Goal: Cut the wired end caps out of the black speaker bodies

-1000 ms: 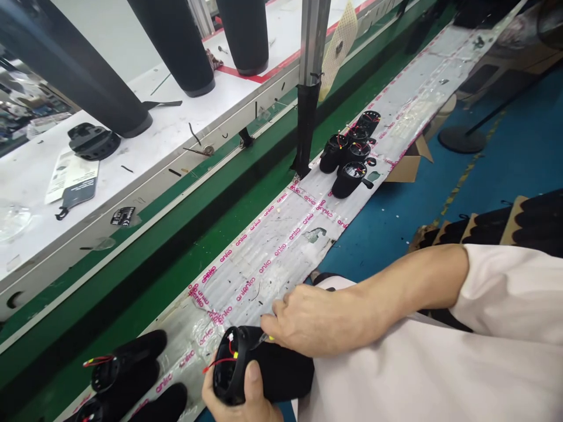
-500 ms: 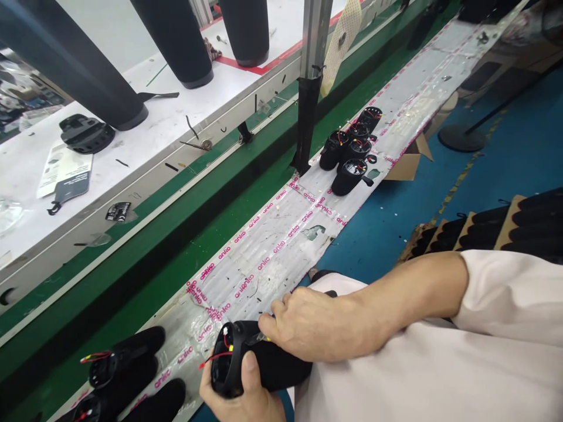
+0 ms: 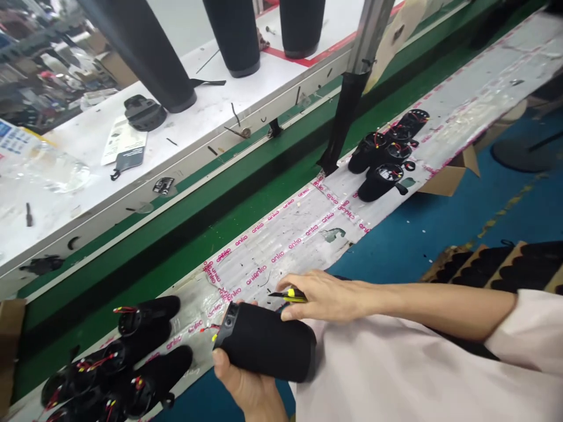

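The left hand (image 3: 253,391) is cradling a fabric-covered black cylindrical speaker body (image 3: 270,343) from below, its thumb pressing near the wired end and its grasp curling around part of the barrel. The speaker body is lying tilted in front of the light shirt (image 3: 396,375), its red-tipped wires (image 3: 209,329) dangling free. Just above the barrel, the right hand (image 3: 329,298) is closing around a yellow-and-black hand tool (image 3: 294,295), probably cutters; its dark tip is pointing left, and whether it is touching the fabric, I cannot tell. A slip of that tip could be snagging or nicking the cloth, while the loose leads could be catching on something if the barrel is turning. A slackening left grasp could be letting it roll off toward the blue floor (image 3: 378,252). Farther off, similar wired housings (image 3: 378,183) are crowding the tape-covered strip (image 3: 272,234), where knocking could be tangling their leads.
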`<state>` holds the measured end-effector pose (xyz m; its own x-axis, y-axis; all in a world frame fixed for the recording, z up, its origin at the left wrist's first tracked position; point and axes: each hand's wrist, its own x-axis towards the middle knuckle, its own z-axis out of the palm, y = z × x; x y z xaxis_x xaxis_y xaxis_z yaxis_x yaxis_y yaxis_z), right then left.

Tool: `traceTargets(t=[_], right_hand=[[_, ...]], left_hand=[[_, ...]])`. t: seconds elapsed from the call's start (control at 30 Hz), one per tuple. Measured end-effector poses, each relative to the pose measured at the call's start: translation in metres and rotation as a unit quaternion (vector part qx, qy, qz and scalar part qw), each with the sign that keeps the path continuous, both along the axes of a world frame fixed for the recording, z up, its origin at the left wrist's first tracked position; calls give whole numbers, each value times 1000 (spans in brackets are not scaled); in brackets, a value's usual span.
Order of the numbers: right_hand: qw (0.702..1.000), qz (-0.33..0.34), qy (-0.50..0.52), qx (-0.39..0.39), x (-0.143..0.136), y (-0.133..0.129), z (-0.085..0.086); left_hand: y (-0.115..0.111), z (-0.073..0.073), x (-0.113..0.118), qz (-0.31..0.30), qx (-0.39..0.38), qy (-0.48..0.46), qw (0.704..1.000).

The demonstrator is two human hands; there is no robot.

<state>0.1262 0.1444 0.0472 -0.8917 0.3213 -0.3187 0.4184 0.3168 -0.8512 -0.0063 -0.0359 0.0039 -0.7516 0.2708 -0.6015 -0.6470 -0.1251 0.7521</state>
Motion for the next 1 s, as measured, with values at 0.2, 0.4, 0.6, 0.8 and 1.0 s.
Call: traceTargets(t=[0.2, 0.4, 0.6, 0.8, 1.0], right_hand=[[960, 31, -32, -278, -5, -1, -40], [968, -30, 17, -248, -13, -11, -30], [934, -8, 158, 320, -3, -40, -19], [899, -38, 293, 324, 14, -45, -23], [921, -49, 271, 275, 15, -46, -29]], left_hand=[[8, 11, -7, 16, 29, -10, 999], [29, 13, 1, 21, 24, -2, 999], [32, 6, 14, 21, 35, 48, 998], [23, 10, 2, -37, 115, 25, 992], [25, 11, -1, -46, 133, 29, 990]])
